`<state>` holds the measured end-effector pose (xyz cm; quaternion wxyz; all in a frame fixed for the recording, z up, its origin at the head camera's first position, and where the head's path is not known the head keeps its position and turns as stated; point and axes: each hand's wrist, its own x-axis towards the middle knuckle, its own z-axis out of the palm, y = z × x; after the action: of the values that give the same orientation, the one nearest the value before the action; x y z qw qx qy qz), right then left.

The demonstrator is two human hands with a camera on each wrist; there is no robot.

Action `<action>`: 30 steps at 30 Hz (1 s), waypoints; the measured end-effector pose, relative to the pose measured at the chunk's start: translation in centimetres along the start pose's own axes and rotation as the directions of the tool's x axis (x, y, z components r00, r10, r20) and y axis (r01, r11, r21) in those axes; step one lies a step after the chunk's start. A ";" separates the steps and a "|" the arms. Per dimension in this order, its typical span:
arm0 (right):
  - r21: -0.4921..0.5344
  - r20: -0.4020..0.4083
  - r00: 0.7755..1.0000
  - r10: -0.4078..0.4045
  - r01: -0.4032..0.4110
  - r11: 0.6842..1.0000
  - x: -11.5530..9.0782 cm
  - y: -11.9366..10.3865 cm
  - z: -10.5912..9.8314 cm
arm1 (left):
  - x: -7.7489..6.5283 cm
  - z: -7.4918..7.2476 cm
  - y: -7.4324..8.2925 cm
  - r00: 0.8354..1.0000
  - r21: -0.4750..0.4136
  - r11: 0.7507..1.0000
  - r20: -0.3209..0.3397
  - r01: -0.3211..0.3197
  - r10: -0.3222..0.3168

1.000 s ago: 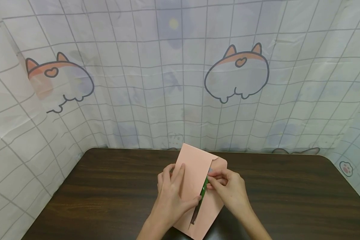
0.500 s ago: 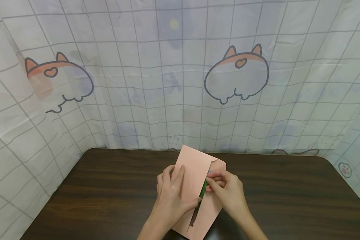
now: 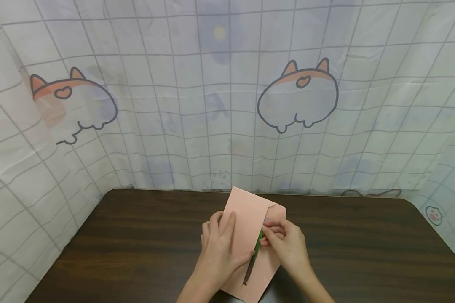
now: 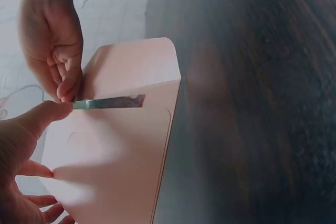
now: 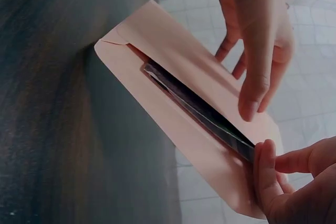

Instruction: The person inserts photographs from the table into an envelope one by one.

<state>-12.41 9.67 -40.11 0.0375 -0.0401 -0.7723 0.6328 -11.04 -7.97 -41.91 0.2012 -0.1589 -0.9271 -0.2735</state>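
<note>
A pink envelope (image 3: 246,219) is tilted in front of me, its flap (image 3: 267,263) folded out to the right. From the envelope's mouth shows a thin strip of a glossy card or packet (image 3: 253,257), green and dark brown; its exact kind is hidden. My left hand (image 3: 219,252) grips the envelope from the left, index finger along its front and thumb at the mouth beside the strip. My right hand (image 3: 290,244) pinches the strip's upper part with thumb and fingers. In the right wrist view the dark strip (image 5: 194,109) runs along the mouth, mostly inside the envelope.
A dark wood-grain table (image 3: 136,248) lies below the hands, with its far edge close behind the envelope. A white grid-patterned curtain (image 3: 174,105) with cartoon corgi drawings hangs behind the table and along both sides.
The envelope and both hands sit slightly lower in the head view, which has shifted a little. The visible strip looks a little narrower. Both hands keep their hold.
</note>
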 end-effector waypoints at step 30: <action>-0.082 0.019 0.999 0.035 -0.033 0.996 1.3 3.6 -0.1 | -0.8 0.2 -2.1 0.962 -0.273 0.954 0.268 0.127 -0.051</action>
<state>-13.62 10.60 -43.62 0.0173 -0.0483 -0.7970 0.6017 -11.26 -9.70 -43.36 0.0410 -0.1782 -0.9020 -0.3912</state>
